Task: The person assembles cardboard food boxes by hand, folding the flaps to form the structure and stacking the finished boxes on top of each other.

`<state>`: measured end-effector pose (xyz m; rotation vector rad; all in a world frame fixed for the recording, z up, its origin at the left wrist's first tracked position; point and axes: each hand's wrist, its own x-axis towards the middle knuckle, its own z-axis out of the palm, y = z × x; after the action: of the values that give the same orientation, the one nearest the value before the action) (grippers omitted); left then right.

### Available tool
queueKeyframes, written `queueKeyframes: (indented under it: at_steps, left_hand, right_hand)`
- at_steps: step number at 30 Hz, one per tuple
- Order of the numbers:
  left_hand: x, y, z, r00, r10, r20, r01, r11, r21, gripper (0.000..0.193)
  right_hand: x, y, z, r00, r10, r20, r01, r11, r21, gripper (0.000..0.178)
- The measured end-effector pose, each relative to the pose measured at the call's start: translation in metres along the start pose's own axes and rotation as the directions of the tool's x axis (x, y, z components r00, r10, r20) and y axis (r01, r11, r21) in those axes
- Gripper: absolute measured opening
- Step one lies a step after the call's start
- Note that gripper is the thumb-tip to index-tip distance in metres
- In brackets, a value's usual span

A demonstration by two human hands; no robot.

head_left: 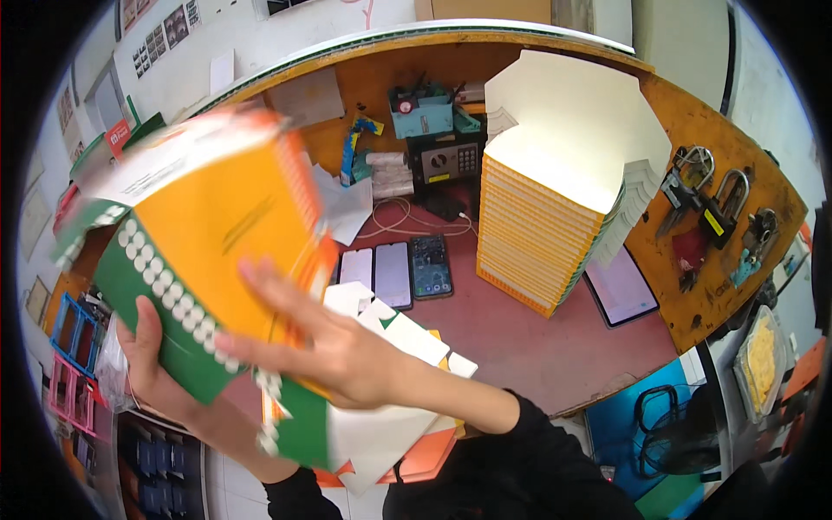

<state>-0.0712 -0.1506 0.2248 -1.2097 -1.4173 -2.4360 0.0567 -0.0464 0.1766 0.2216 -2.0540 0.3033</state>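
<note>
Raised and tilted at the left is a bundle of flat cardboard box blanks [230, 212], orange and green with a row of white dots, partly blurred. My left hand [156, 360] grips its lower left side, thumb showing and the other fingers hidden behind. Across its front lies my right hand [334, 351], fingers on the orange and dotted faces, helping hold it. Beneath my right forearm are more blanks [381, 438], white and orange, near the table's front edge. A tall stack of matching blanks [542, 225], white on top with orange edges, stands right of centre.
Phones [431, 267] lie mid-table, with a tablet [621, 286] beyond the tall stack. Behind are a small safe [446, 162], a teal box [422, 117] and a white cable [390, 227]. Padlocks [719, 212] lie far right; coloured racks [74, 390] stand at left.
</note>
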Motion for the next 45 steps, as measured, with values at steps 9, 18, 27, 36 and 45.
queueKeyframes:
  at_steps: [9,18,27,36,45]
  left_hand:
    - [-0.032,-0.053,0.059,0.998,-0.055,-0.012,0.039,0.832,-0.554,0.044]
    - [-0.035,-0.018,0.062,0.881,-0.417,0.222,0.470,0.728,-0.499,0.045]
    - [0.001,-0.067,0.029,0.756,-0.149,0.637,0.306,0.941,-0.142,0.053]
    - [0.021,-0.051,-0.001,0.880,-0.089,0.466,0.290,0.878,-0.380,0.063]
    - [0.000,-0.095,0.061,0.916,0.216,0.338,-0.094,0.934,-0.344,0.049]
  right_hand:
    - [0.000,0.031,0.018,0.872,-0.010,-0.490,0.215,0.906,0.364,0.058]
    - [-0.003,0.031,-0.012,0.851,-0.181,-0.493,0.299,0.938,0.173,0.039]
    - [0.000,0.037,-0.022,0.930,0.270,-0.249,-0.253,0.963,0.096,0.079]
    - [-0.006,0.054,0.013,0.904,0.173,-0.392,-0.322,0.877,-0.356,0.073]
    - [-0.005,0.033,0.006,0.826,0.361,-0.433,-0.372,0.926,0.062,0.080]
